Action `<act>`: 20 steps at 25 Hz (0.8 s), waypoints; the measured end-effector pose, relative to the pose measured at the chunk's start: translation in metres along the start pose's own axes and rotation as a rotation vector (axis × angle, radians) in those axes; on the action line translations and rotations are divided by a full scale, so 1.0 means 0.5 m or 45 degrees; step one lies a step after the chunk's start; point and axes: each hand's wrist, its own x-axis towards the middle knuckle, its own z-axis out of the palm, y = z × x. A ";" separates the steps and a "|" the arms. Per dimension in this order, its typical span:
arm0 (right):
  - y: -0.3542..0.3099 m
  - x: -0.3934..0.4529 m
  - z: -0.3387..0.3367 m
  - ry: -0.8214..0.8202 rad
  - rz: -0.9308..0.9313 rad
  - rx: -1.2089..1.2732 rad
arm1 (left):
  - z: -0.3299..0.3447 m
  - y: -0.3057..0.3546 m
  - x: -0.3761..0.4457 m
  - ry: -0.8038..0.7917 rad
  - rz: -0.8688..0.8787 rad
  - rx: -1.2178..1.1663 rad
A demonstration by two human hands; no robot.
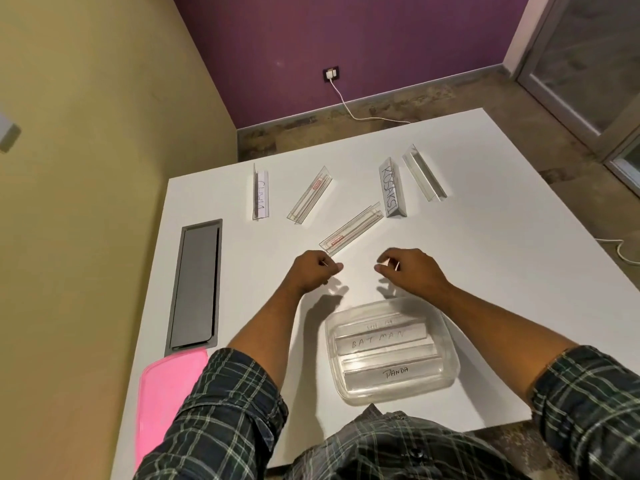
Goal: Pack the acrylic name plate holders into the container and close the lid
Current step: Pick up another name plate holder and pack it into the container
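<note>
White surface (pixel 485 271), set in a corner of olive and purple walls, carrying: one clear container (pixel 391 351) near the front edge, lidless, with holders lying inside, two reading "BATMAN" and "PANDA"; five acrylic name plate holders (pixel 351 228) loose beyond it, one lettered "KOSAKSI" (pixel 391 192); a grey recessed panel (pixel 195 285) and a pink lid (pixel 166 400) at left. Left hand (pixel 313 271) and right hand (pixel 405 271) hover between container and nearest holder, fingers curled loosely, holding nothing.
</note>
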 end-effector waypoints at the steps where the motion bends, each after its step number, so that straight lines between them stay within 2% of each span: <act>1: -0.005 0.027 0.002 -0.057 0.116 0.103 | -0.006 -0.008 0.015 0.023 -0.028 0.017; 3: -0.009 0.081 0.009 -0.159 0.258 0.251 | -0.013 -0.022 0.044 0.047 -0.069 0.073; 6: -0.010 0.155 0.019 -0.196 0.362 0.387 | -0.014 -0.039 0.085 0.087 -0.107 0.090; 15: 0.020 0.327 0.034 -0.235 0.370 0.390 | 0.031 -0.042 0.185 0.218 -0.084 -0.099; 20: 0.042 0.386 0.048 -0.311 0.399 0.476 | 0.051 -0.054 0.224 0.232 -0.089 -0.096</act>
